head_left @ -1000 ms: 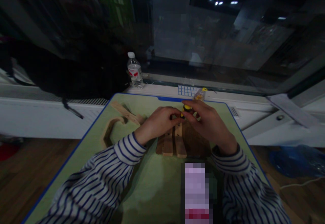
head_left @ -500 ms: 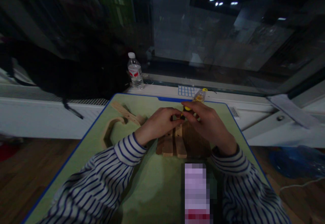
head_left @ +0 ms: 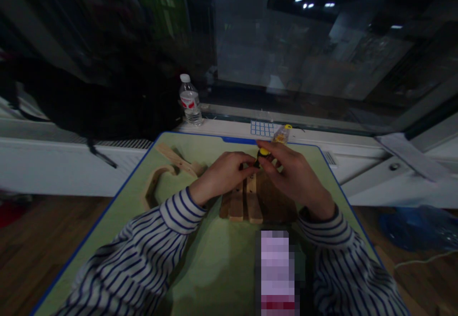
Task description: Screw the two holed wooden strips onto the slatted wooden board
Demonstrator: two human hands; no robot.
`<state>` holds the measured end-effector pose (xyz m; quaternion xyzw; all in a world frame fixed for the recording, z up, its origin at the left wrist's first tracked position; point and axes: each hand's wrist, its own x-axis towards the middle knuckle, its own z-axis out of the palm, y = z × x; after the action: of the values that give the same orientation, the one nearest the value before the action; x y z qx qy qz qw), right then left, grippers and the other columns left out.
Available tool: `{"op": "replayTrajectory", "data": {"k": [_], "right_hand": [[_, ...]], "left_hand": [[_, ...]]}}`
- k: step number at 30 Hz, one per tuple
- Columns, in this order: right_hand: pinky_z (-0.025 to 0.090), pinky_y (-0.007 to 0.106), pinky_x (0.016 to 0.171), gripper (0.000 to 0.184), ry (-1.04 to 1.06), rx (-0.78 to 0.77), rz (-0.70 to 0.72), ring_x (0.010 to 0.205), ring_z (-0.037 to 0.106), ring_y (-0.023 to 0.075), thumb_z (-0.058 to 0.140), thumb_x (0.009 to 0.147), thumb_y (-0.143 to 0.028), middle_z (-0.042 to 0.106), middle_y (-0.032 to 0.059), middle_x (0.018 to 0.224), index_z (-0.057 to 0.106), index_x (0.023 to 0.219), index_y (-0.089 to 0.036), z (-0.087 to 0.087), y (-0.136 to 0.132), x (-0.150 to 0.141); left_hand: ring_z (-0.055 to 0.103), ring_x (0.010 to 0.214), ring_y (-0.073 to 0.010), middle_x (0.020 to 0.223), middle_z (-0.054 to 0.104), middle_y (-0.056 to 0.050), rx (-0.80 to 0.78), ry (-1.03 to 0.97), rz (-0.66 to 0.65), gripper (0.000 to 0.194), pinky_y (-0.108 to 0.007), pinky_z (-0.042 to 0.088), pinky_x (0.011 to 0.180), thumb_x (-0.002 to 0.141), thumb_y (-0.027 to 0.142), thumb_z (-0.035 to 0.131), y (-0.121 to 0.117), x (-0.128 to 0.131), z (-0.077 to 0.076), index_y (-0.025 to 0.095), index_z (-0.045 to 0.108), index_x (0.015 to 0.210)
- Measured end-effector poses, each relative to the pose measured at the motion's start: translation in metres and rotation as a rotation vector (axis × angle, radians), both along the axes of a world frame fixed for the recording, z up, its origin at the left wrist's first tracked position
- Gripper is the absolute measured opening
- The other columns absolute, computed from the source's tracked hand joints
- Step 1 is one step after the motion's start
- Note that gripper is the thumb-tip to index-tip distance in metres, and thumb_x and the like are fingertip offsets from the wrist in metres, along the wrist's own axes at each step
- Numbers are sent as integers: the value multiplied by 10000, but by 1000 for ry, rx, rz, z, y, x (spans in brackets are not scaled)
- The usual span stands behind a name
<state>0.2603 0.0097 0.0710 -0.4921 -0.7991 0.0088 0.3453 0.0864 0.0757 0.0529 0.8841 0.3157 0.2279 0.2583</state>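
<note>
My right hand (head_left: 295, 173) is closed around a short, black-and-yellow handled screwdriver (head_left: 264, 152), held roughly upright above the wood. The fingers of my left hand (head_left: 227, 170) are pinched together by the lower end of the screwdriver; whatever lies between them is hidden. Beneath both hands, two pale wooden strips (head_left: 253, 206) with small dark holes rest side by side on a darker brown board (head_left: 275, 199). Their far ends are covered by my fingers.
Left on the green table (head_left: 200, 263) lie a curved wooden piece (head_left: 153, 182) and a straight one (head_left: 175, 156). A bag of small yellowish pieces (head_left: 281, 135) sits at the far edge. On the sill stands a water bottle (head_left: 191, 103), beside a dark bag (head_left: 118, 101).
My right hand's fingers have shifted slightly around the screwdriver handle, showing more of its yellow top. The left hand and the wooden pieces stay in place.
</note>
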Motion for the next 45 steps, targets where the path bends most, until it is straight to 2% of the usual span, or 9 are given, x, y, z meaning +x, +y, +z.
{"op": "replayTrajectory", "data": {"k": [6,17,25,32,38,45], "right_hand": [[540,404,883,300,-24,28,0,1019,653,217,481,931,-237,683,103,1140,579,1208,-180,0,1,2],[568,358,770,279,-4,7,-25,919,674,205,507,930,-313,687,94,1092,589,1170,-196,-3,3,1],[569,378,765,356,-2,-22,-16,861,671,197,497,925,-273,668,114,1134,529,1265,-174,1,0,1],[559,403,828,322,-2,25,12,961,664,211,487,920,-210,664,108,1161,544,1235,-185,-2,2,1],[568,389,779,308,13,5,-9,922,669,205,496,926,-240,667,97,1134,545,1230,-222,-2,2,1],[565,360,725,300,14,-9,-19,845,668,194,508,927,-285,670,108,1091,562,1206,-190,-1,2,0]], "left_hand": [[647,750,-159,857,728,-36,12,-2,-9,157,-228,445,656,860,230,582,-1,0,0,165,712,919],[645,729,-156,838,731,-25,33,1,32,165,-229,428,631,843,277,619,0,0,-2,181,717,934],[649,747,-164,831,723,-39,56,24,5,157,-226,430,646,862,234,584,1,-1,1,156,712,910],[645,749,-165,839,723,-48,41,18,-6,176,-232,441,649,865,235,567,1,-1,0,156,711,929],[647,766,-171,866,731,-40,31,8,41,192,-236,441,650,839,266,608,-1,-1,3,178,717,970],[631,725,-159,848,726,-37,41,16,55,175,-231,425,638,835,281,623,-1,0,2,168,716,933]]}}
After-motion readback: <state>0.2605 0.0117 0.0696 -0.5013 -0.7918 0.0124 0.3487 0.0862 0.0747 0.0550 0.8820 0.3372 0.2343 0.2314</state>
